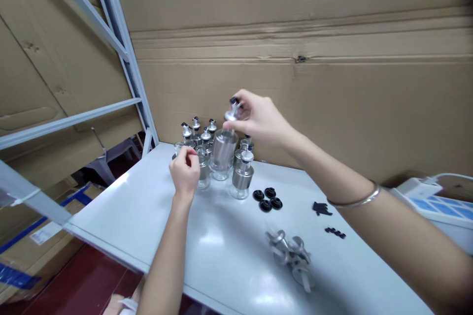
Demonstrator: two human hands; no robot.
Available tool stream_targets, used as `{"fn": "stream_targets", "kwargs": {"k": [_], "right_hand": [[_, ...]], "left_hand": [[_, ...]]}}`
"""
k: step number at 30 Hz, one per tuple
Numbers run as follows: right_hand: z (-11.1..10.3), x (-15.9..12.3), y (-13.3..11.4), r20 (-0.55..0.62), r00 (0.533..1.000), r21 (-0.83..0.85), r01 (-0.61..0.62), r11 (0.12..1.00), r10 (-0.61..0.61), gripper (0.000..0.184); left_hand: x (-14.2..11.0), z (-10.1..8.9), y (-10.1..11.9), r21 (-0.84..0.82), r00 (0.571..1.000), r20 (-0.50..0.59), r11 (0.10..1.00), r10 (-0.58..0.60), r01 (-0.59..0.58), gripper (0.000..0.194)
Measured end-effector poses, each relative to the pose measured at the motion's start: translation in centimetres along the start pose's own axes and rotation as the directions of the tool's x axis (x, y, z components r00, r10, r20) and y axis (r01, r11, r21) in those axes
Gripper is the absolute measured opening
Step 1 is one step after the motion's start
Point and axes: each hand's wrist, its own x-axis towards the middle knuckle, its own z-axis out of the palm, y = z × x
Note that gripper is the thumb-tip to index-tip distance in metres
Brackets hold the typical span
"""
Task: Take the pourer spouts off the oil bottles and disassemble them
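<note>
A worker's right hand grips the silver, black-tipped top of a clear-and-metal container at the back of a pale tabletop. The container tilts slightly among a cluster of similar ones; from where I stand, motion blur hides whether its base touches the surface. The left hand, its fingers curled inward, hovers just beside another container at the near side of the group; whether it holds anything, I cannot tell.

The step in hand appears to be handling this one container by its top, at the group's edge. The next move seems to call for a steady pinch, the body brought upright, and care to avoid knocking the near container just to its right.

Closer to the worker, four black discs sit near the containers, blurred metal fittings lie in a heap, and slim black sticks and small black pieces rest toward the right.
</note>
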Motion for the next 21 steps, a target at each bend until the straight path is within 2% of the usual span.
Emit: {"fn": "stream_targets", "kwargs": {"k": [2,3,6,9,15,19,21], "right_hand": [[1.1,-0.3,-0.2,0.142,0.988,-0.136,-0.04,0.99,0.059,0.034],[1.6,-0.3,-0.2,0.204,0.975,-0.205,-0.047,0.978,0.089,0.035],[3.2,-0.3,0.1,0.358,0.922,-0.352,-0.013,0.936,0.147,0.035],[4.5,-0.2,0.9,0.474,0.867,-0.381,0.045,0.923,0.153,0.034],[5.8,-0.1,1.2,0.553,0.819,-0.378,0.08,0.922,0.155,0.033],[5.5,0.9,0.1,0.634,0.753,-0.337,0.065,0.939,0.176,0.038],[5.4,1.9,-0.1,0.616,0.766,-0.298,0.007,0.954,0.187,0.043]], "left_hand": [[0.4,-0.2,-0.5,0.032,0.998,-0.058,0.999,-0.002,0.004,0.014],[0.7,-0.2,-0.8,0.048,0.999,-0.047,0.999,0.012,-0.01,0.017],[1.1,0.0,-1.8,0.06,0.993,0.098,0.996,0.066,-0.072,0.029],[1.2,0.2,-2.5,0.032,0.978,0.198,0.997,0.067,-0.075,0.026],[1.2,0.3,-2.5,-0.001,0.982,0.183,0.999,0.05,-0.05,0.034],[1.1,0.4,-2.1,-0.005,0.982,0.187,0.999,0.036,-0.035,0.037],[1.1,0.4,-2.0,0.032,0.972,0.234,0.999,-0.001,-0.007,0.039]]}}
